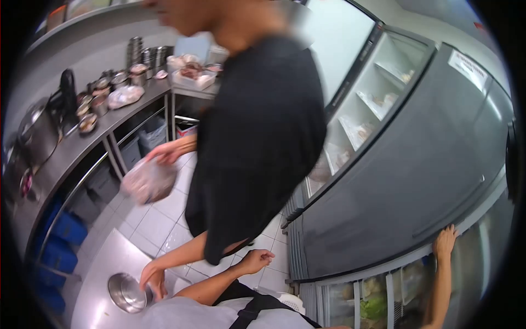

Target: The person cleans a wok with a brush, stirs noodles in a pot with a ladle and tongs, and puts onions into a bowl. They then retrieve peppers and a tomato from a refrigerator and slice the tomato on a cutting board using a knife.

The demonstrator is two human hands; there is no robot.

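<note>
My left hand [256, 262] is in front of my apron [255, 310], loosely curled with fingers apart, and nothing shows in it. On the right, my right hand [446, 241] has its fingers hooked over the edge of a fridge door [472, 215]. Behind the glass below it are a green vegetable [373, 307] and other food. A co-worker in a black shirt [257, 148] passes close in front of me. One of their hands holds a clear bag of pinkish food, perhaps meat [150, 182]; the other is at the rim of a round steel bowl [127, 293].
The bowl stands on a steel table [96, 288] at lower left. A steel counter [118, 118] carries several pots, tins and a white tub of meat [193, 77]. Blue bins [57, 255] sit beneath. A tall fridge with white shelves [370, 104] stands behind the co-worker, above tiled floor [156, 225].
</note>
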